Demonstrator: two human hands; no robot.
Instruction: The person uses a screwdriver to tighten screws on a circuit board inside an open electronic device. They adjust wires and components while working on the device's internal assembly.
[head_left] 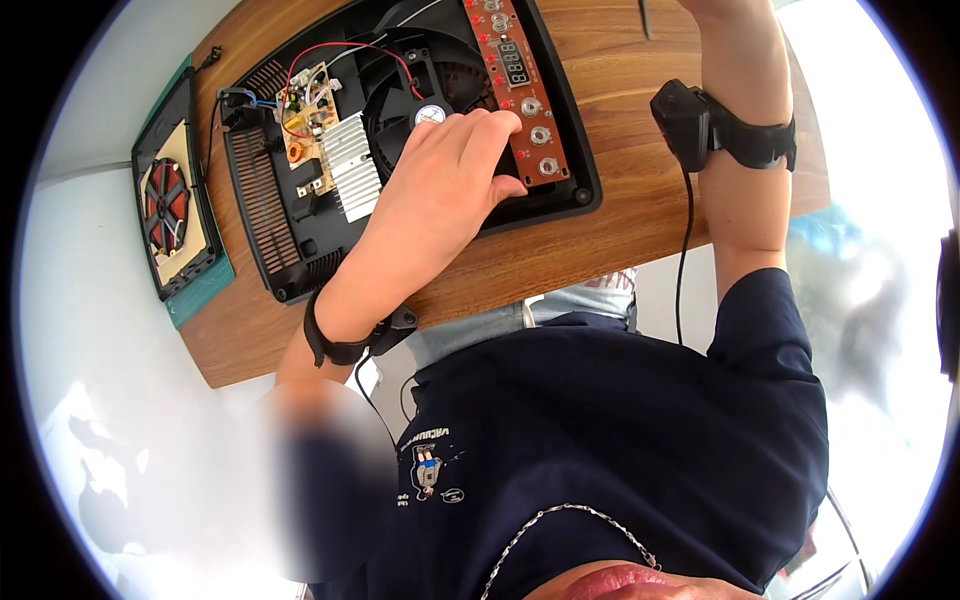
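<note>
My left hand [445, 180] lies palm down over the open appliance base [565, 150], its fingers bent and bunched, my thumb set apart from my index finger. Both reach the near left edge of the control board [515, 85]; the other fingertips and whatever lies beneath my palm are hidden, so I can't tell if I have hold of anything. My right hand is beyond the upper edge of view, so I can't tell how open it is; only my right forearm [745, 215] shows, wearing a black strap with a boxy module [683, 118].

The base is moulded black plastic with rounded corners and slotted vents. Its board, running away from my left thumb, is a flat reddish-brown strip with round metallic buttons and a dark digit display [513, 63]. Just past my left knuckles sits the fan's pale round hub [430, 116]. Left of that hand are a silvery ribbed heat sink [352, 165] and a tan circuit board [308, 125] with red and white wires. Farther left, a black-framed panel [192, 250] carries a round red-and-black disc [167, 205]. The tabletop [640, 170] below my hand is brown, streaked wood grain.
</note>
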